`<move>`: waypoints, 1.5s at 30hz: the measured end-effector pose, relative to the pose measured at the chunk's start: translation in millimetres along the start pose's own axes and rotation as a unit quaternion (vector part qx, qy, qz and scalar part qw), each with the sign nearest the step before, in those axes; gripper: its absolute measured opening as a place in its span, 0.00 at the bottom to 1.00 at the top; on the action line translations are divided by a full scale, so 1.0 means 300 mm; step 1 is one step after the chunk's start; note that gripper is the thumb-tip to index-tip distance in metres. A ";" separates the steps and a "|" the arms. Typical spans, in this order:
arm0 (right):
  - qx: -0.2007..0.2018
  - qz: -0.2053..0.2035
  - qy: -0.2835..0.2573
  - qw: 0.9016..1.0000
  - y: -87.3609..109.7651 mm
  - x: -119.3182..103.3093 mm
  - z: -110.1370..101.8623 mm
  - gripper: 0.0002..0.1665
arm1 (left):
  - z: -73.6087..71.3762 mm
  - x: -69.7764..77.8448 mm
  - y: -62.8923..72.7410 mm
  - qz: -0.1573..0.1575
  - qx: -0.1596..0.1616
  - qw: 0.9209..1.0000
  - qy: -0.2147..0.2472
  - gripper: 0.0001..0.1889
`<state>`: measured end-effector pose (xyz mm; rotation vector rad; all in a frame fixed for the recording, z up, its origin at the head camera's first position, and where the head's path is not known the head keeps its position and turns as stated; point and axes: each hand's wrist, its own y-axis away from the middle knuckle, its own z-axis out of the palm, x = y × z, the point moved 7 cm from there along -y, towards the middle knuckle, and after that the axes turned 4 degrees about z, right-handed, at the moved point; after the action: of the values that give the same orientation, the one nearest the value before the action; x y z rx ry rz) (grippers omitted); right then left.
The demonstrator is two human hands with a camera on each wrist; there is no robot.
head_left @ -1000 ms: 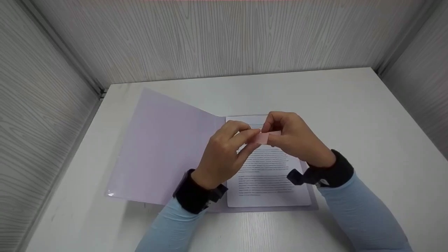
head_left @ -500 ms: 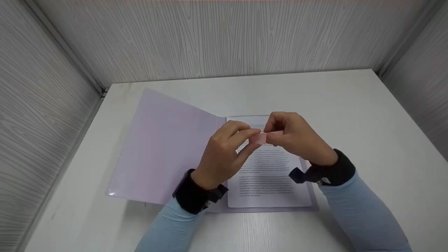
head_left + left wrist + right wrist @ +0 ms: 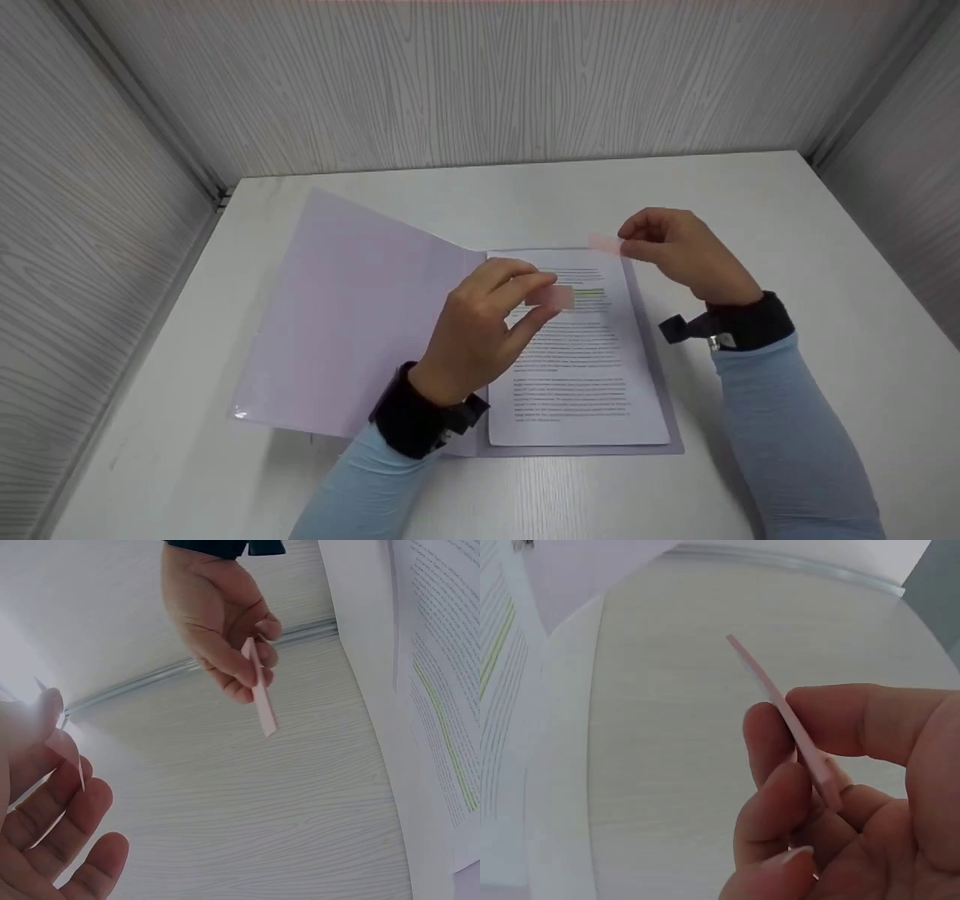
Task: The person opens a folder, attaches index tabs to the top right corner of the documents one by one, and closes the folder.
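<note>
Clock positions refer to the head view, dial centred on the page.

White tabletop [image 3: 810,247], with a wood-grain panel [image 3: 480,82] rising behind at 12 o'clock. On it, a lilac folder [image 3: 330,322] lies open; its cover extends to 9 o'clock, tilted, with shadow beneath its near edge. Printed page [image 3: 570,360] rests in the folder's other half. 2 light-blue sleeves [image 3: 795,435] come in from the 5 and 7 o'clock sides, each ending in a black wristband [image 3: 750,322].

Right hand [image 3: 686,255]: above the folder's edge, 2 o'clock; fingers narrow, pinching a pink strip [image 3: 605,244]. Left hand [image 3: 484,334]: over the page's 9 o'clock edge; thumb and fingers pinching a pink slip [image 3: 551,297].

Strip: points to 9 o'clock from the right fingers, above the page's top edge; looks thick edge-on in the right wrist view. Slip: over the page, 11 o'clock; thin and curved in the left wrist view, apart from the strip. Yellow-green highlight [image 3: 590,293] on the text, just beside the slip at 3 o'clock.
</note>
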<state>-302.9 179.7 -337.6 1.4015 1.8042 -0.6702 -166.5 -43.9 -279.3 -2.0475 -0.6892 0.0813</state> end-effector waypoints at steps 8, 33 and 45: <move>-0.023 0.102 0.022 0.994 -0.070 0.232 -0.065 0.24 | 0.022 -0.002 0.006 -0.002 -0.021 1.000 -0.012 0.13; -0.020 0.149 0.173 0.973 -0.094 0.365 -0.112 0.26 | 0.042 -0.003 0.012 -0.004 -0.050 0.998 -0.035 0.12; 0.013 -0.097 0.007 0.995 0.085 -0.146 0.021 0.25 | 0.088 -0.020 0.028 -0.040 -0.098 0.984 -0.144 0.11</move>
<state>-271.3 156.5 -304.9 1.2602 1.9664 -0.7880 -176.3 -30.1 -302.0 -2.2164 -0.9915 0.2782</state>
